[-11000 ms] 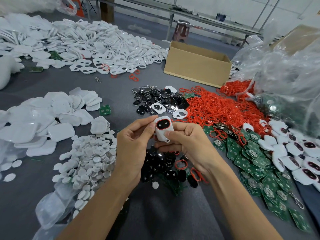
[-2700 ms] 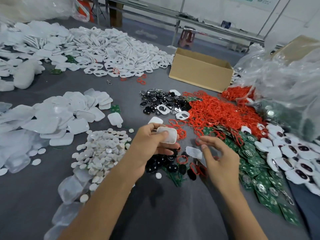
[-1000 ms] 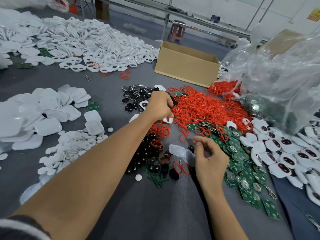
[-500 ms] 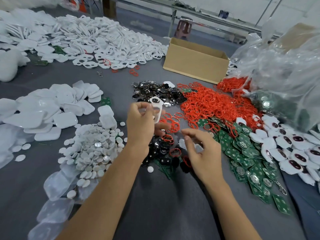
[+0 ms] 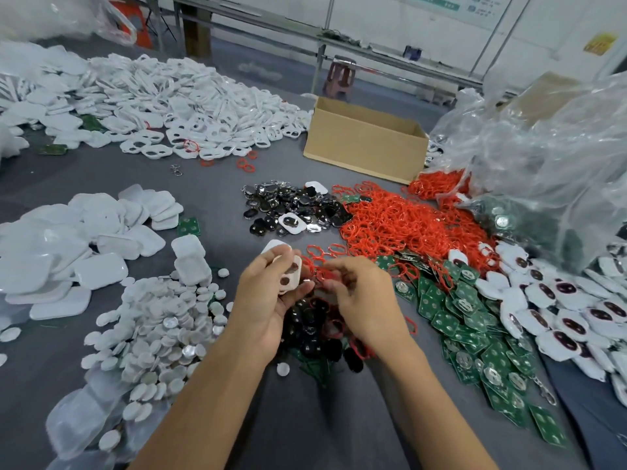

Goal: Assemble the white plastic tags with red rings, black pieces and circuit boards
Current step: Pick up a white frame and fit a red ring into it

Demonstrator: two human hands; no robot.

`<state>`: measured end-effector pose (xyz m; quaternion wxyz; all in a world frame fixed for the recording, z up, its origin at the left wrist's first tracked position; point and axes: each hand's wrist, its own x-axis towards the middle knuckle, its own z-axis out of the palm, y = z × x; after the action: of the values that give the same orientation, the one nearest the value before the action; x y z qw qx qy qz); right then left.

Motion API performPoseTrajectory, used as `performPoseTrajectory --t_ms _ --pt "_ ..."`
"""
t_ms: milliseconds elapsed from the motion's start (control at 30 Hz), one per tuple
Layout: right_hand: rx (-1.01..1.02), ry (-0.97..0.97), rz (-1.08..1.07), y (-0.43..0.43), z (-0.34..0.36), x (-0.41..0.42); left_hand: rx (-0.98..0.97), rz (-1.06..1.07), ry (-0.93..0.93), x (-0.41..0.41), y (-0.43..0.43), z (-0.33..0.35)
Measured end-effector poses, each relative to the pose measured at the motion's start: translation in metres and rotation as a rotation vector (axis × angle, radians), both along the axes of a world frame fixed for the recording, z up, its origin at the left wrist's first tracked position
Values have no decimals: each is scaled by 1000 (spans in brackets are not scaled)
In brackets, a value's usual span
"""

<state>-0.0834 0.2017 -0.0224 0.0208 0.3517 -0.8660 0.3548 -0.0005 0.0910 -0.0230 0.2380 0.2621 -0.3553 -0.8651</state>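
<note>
On the worktop (image 5: 339, 432), the discs (image 5: 159, 327) lie at the left, the circuit boards (image 5: 475, 337) at the right, the rings (image 5: 407, 225) behind the boards, the box (image 5: 363, 150) behind the rings.

Open cardboard box (image 5: 364, 149) beside clear plastic bag (image 5: 543, 147); stool (image 5: 339, 76) behind.

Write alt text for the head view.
Left hand holds a white plastic tag with two cut-outs; right hand pinches a thin red ring, over a grey table heaped with red rings, green circuit boards and white shells.

A white plastic tag frame (image 5: 289, 275) with two holes stands tilted above glossy black pieces (image 5: 310, 329); red rings (image 5: 400, 225) heaped beyond, green circuit boards (image 5: 471, 330) at the right.
</note>
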Motion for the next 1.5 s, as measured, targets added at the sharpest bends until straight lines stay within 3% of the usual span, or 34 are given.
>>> performPoseTrajectory --t_ms 133,267,467,667,800,900,1000,1200,1500 --pt "-213 -69 -86 -1 17 0 46 8 70 -4 -4 -2" --pt "-437 -357 52 -13 23 14 90 -50 114 -6 5 0" --pt "-558 -440 79 -24 4 26 169 -91 195 -4 15 0" --pt "-793 -859 259 -19 5 19 169 -132 272 -6 13 -2" --pt "-866 -962 339 -15 6 16 121 -251 249 -2 10 -6" --pt "-811 -846 326 -11 11 15 -4 -147 170 -1 13 -3" --pt "-693 -545 201 -11 16 14 -163 -28 79 -2 16 -3" --pt "-520 -53 180 -4 24 10 -364 -83 -6 0 18 1" --pt "-537 -22 147 -2 24 8 -405 -196 58 5 13 2"
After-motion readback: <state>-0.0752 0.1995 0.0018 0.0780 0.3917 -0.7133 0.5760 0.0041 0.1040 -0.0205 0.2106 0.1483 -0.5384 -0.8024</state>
